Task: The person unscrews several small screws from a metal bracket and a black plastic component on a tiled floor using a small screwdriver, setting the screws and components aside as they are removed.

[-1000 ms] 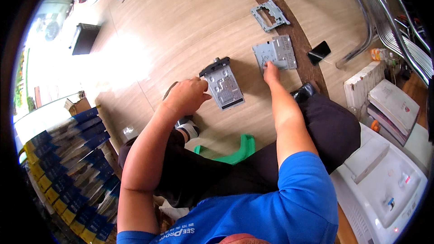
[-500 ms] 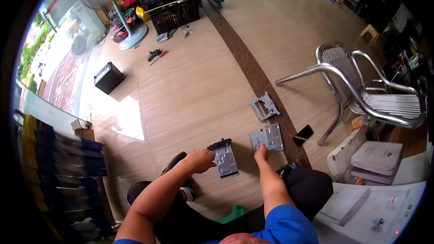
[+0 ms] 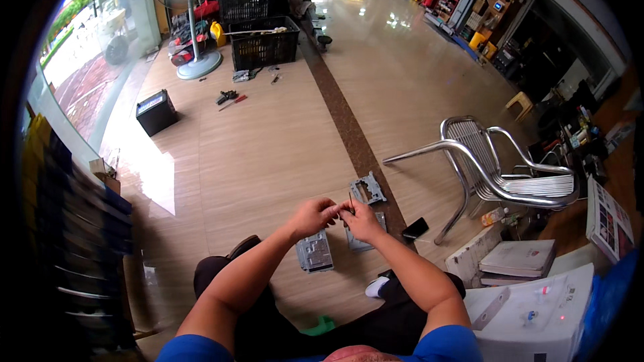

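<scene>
The work looks partway: the bracket [image 3: 367, 188] and metal panel [image 3: 357, 244] lie separate from the metal-cased unit [image 3: 314, 252] on the floor [image 3: 255, 161]; what remains is unclear. The right hand's [image 3: 364, 222] fingers pinch a slender rod [image 3: 350, 198]; whether the left hand's [image 3: 314, 217], touching them, grip cannot be told.

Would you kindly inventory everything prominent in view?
Metal box: one, silver, lower centre
Metal plate: one, grey, beside box
Metal frame: one, grey, beyond plate
Thin object: one, dark, picture centre
Phone: one, black, right of plate
Chair: one, silver, right
Book stack: one, whitish, right
Fan: one, grey, upper left
Crates: two, black, beside fan
Boxy object: one, black, left
Screwdriver: one, red-handled, upper left
Appliance: one, white, lower right
Left hand, right hand: two, bare, at thin object
</scene>
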A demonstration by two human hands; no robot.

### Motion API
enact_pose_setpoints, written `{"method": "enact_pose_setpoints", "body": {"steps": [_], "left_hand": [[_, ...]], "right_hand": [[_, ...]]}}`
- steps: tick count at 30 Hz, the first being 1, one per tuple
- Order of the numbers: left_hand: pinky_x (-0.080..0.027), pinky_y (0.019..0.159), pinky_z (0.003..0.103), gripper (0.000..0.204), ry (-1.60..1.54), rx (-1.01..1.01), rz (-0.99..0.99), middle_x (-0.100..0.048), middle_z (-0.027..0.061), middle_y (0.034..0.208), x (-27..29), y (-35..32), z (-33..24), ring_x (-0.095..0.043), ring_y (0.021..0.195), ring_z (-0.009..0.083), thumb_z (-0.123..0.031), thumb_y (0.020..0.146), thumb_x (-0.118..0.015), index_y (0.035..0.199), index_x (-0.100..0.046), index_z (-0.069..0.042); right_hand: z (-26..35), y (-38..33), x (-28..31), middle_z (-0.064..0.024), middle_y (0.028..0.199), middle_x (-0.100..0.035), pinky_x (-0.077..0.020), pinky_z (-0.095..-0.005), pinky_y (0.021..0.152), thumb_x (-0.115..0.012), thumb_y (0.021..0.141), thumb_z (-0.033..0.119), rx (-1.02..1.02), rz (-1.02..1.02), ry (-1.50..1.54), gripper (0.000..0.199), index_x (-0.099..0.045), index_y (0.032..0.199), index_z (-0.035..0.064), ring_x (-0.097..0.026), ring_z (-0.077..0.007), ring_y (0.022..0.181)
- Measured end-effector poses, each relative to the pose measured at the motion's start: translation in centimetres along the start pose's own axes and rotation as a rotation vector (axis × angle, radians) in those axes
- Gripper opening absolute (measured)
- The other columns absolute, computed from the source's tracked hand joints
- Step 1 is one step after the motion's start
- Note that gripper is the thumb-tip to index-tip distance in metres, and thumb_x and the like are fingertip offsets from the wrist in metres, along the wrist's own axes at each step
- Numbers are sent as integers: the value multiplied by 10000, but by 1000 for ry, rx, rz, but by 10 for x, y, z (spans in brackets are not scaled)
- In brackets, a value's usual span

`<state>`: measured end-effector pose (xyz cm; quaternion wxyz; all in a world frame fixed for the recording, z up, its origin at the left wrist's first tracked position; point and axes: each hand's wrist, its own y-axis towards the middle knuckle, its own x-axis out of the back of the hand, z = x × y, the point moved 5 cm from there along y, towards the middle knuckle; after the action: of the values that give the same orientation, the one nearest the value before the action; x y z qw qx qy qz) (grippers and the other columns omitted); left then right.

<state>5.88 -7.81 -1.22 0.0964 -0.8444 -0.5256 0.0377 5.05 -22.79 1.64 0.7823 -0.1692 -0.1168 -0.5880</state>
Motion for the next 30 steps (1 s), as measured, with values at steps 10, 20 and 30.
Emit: {"method": "enact_pose_setpoints", "body": {"steps": [10,20,30], "left_hand": [[-567,667,314,366,-153,213,152,-674,69,830,-14,-14,31,-658,703,153,-351,1004,-563,985,-651,4],[-583,746,331,428,-245,327,221,-683,83,898,9,-20,64,-680,774,175,-409,983,-578,1050,-637,10],[-578,776,334,418,-270,327,224,-687,75,927,2,-5,57,-678,811,167,-381,996,-567,1100,-641,17]], "right_hand": [[-14,-22,-11,-201,917,-692,-525,-409,763,-649,882,139,29,16,-218,173,-647,1013,25,-675,-352,892],[-18,0,-35,-207,879,-669,-513,-406,734,-626,875,128,67,154,-217,153,-628,971,8,-663,-357,836],[-30,9,-23,-213,875,-662,-507,-459,716,-639,864,150,143,120,-203,164,-602,970,30,-645,-410,858]]}}
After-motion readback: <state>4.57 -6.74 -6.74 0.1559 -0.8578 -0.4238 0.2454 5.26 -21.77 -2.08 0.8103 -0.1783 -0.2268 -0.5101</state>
